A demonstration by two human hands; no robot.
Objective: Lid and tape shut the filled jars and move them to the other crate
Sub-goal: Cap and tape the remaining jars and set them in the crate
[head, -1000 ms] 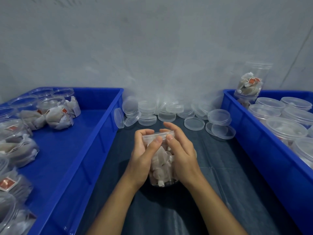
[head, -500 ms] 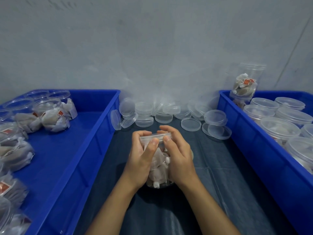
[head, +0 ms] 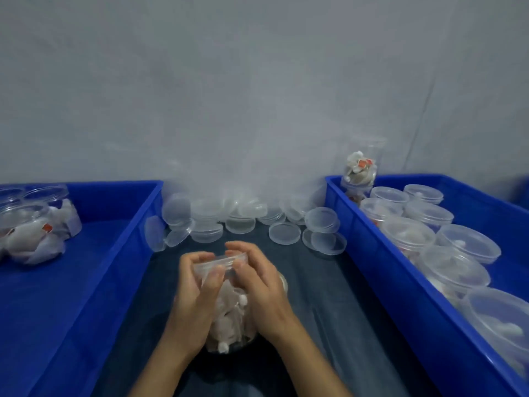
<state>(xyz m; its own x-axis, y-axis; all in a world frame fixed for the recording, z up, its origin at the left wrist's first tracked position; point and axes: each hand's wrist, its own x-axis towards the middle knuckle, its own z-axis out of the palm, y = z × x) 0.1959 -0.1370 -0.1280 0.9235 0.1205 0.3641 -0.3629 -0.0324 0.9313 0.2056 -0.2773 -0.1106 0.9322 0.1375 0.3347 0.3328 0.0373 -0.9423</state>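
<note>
Both hands, left hand (head: 197, 285) and right hand (head: 262, 285), are gripping the clear plastic sachet-filled jar (head: 229, 313), seemingly sealing its transparent round lid (head: 220, 260); crating likely follows.

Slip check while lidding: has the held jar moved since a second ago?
No. The jar, held by left hand and right hand, keeps its offset from the loose flat lid; only the camera shifted.

Jar (head: 229, 319) sides hidden by hands; left crate (head: 86, 282) cut off.
</note>
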